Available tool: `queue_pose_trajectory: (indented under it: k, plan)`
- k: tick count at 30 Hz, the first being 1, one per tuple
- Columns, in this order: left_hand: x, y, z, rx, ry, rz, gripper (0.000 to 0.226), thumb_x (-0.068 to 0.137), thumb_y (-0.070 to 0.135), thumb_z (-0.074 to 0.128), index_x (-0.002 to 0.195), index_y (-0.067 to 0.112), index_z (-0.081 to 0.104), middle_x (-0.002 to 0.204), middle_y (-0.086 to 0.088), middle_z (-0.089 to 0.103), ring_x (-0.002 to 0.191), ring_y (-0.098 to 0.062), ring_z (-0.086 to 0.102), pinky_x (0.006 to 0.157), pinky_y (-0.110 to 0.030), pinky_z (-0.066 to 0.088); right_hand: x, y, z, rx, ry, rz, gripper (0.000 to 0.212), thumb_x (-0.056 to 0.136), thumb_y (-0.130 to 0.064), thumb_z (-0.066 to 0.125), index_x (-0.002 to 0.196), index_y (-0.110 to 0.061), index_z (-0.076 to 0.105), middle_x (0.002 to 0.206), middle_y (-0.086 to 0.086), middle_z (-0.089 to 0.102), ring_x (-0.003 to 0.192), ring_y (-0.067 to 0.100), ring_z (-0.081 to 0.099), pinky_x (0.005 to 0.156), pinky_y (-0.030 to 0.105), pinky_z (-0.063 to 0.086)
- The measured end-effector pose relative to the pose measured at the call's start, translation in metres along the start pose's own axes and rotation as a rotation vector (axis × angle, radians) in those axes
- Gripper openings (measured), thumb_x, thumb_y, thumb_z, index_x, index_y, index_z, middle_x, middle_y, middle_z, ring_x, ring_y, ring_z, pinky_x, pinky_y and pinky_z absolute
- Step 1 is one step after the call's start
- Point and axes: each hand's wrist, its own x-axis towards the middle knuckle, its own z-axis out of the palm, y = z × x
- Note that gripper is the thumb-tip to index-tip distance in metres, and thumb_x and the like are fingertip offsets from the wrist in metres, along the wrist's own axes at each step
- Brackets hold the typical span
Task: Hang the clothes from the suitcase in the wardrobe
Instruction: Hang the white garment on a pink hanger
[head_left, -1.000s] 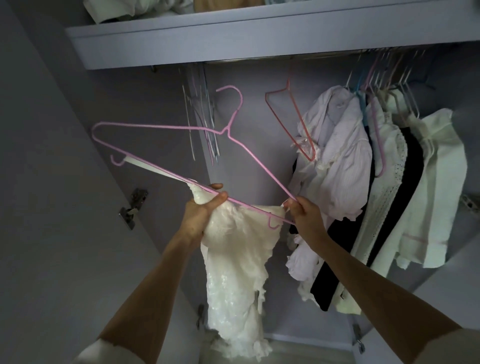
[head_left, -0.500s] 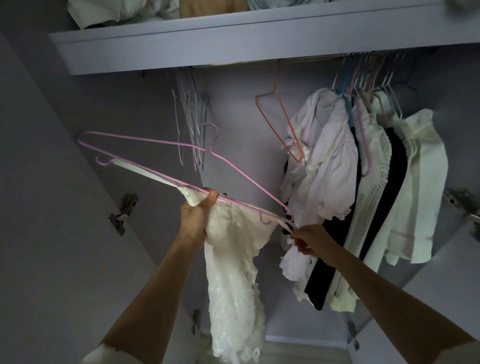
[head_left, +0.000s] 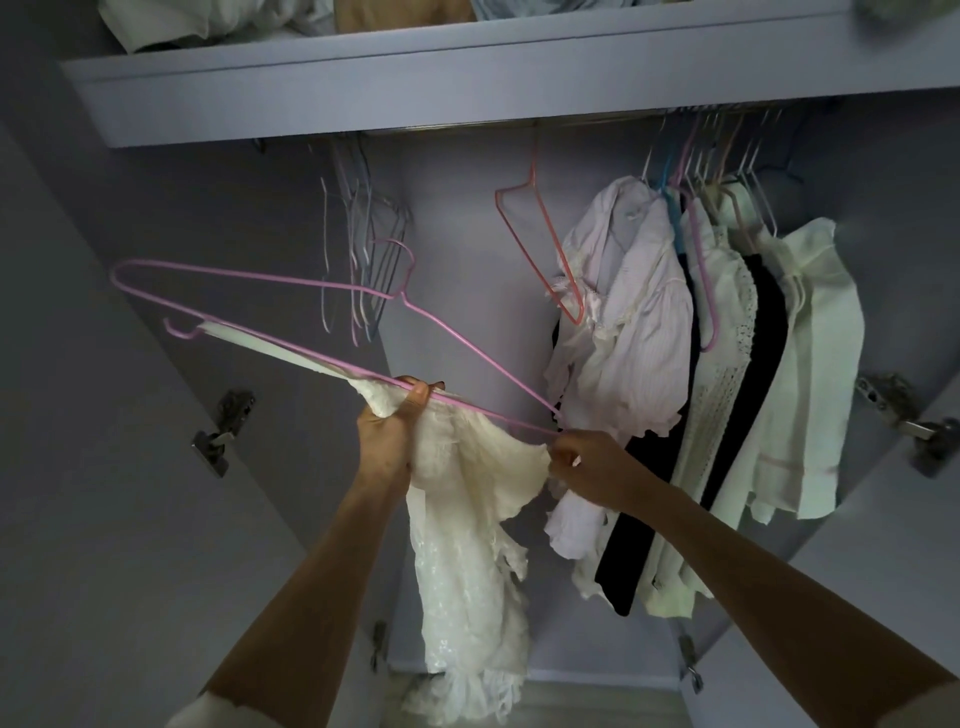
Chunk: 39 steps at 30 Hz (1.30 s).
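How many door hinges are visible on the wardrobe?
4: one on the left door, one on the right door, two low down. Others may be hidden.

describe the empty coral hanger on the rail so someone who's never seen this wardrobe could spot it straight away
Under the wardrobe shelf runs a rail, with pale empty wire hangers bunched at its left and hung clothes filling its right. In the gap between them hangs the coral hanger, alone and bare. Its salmon-orange colour sets it apart from its neighbours.
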Motion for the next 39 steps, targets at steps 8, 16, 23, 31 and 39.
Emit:
queue_pose_trajectory:
  k: [8, 16, 23, 31, 39]
  plan:
    - [0.000, -0.003, -0.006, 0.006, -0.028, 0.024, 0.010, 0.087, 0.007, 0.060, 0.080, 0.014, 0.059, 0.078, 0.003, 0.074, 0.072, -0.013, 0.070, 0.070, -0.032, 0.059, 0.008, -0.003, -0.010, 0.482, 0.249, 0.166, 0.026, 0.091, 0.008, 0.038, 0.114, 0.000, 0.049, 0.075, 0.005, 0.055, 0.065, 0.018, 0.056, 0.055, 0.016, 0.048]
    - [-0.002, -0.003, -0.004, 0.048, -0.089, 0.036, 0.009, 0.088, 0.008, 0.059, 0.081, 0.014, 0.060, 0.082, 0.002, 0.074, 0.076, -0.015, 0.071, 0.072, -0.034, 0.059, 0.012, -0.023, -0.008, 0.182, -0.098, 0.086, 0.017, 0.088, 0.003, 0.041, 0.097, -0.008, 0.049, 0.091, 0.009, 0.058, 0.082, 0.022, 0.057, 0.054, 0.021, 0.048]
    - [-0.004, 0.001, -0.005, 0.013, -0.098, 0.054, 0.010, 0.087, 0.007, 0.059, 0.080, 0.014, 0.059, 0.081, 0.001, 0.074, 0.075, -0.015, 0.071, 0.070, -0.032, 0.059, 0.011, -0.023, -0.006, -0.021, -0.007, -0.057, 0.020, 0.091, -0.003, 0.047, 0.109, 0.004, 0.052, 0.109, 0.019, 0.062, 0.095, 0.027, 0.059, 0.080, 0.022, 0.046]
    - [-0.005, 0.003, -0.003, 0.001, -0.096, 0.044, 0.008, 0.087, 0.007, 0.059, 0.082, 0.014, 0.059, 0.082, 0.001, 0.074, 0.077, -0.016, 0.071, 0.071, -0.033, 0.059, 0.010, -0.036, -0.013, -0.244, 0.071, -0.330, 0.030, 0.093, -0.007, 0.044, 0.122, -0.006, 0.048, 0.110, 0.011, 0.063, 0.098, 0.024, 0.061, 0.076, 0.016, 0.036]
    - [-0.009, 0.006, 0.000, -0.059, -0.151, 0.035, 0.011, 0.088, 0.006, 0.056, 0.082, 0.015, 0.058, 0.083, 0.001, 0.074, 0.078, -0.015, 0.071, 0.072, -0.034, 0.059, 0.010, -0.043, -0.020, 0.093, 0.155, -0.382, 0.036, 0.085, -0.027, 0.032, 0.099, -0.001, 0.053, 0.078, 0.004, 0.060, 0.071, 0.012, 0.057, 0.067, 0.010, 0.045]
